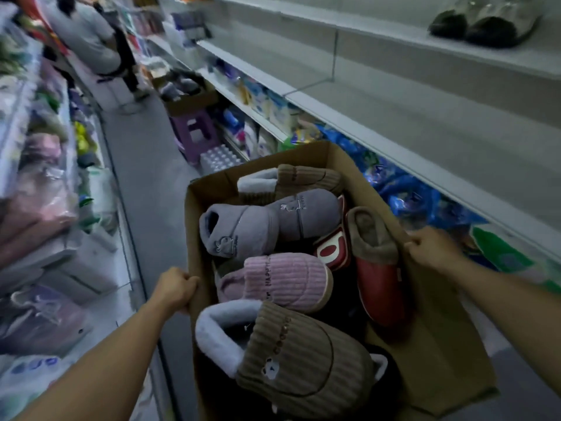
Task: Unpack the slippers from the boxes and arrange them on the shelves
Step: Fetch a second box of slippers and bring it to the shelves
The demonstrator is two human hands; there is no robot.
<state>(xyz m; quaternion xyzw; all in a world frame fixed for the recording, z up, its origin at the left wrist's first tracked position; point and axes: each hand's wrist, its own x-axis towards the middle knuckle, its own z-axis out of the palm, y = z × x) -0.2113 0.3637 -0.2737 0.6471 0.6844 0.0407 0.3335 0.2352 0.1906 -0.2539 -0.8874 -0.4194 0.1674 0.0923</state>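
Head view: left hand (174, 288) clenched round the left wall of the cardboard box (440, 344); right hand (432, 249) pinching its right flap. Between the 2 grips, inside the box: purple slippers (243, 229), pink slipper (282, 281), red slipper (379, 284), brown ribbed slipper (291, 360). White shelf (394, 123) beyond the right grip; 1 dark pair (482, 24) higher up.

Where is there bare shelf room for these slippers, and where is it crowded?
The middle white shelf is bare above the box; the upper shelf is bare left of the dark slipper pair. Crowded: the row below, packed with blue packets, and the box itself, full of slippers.
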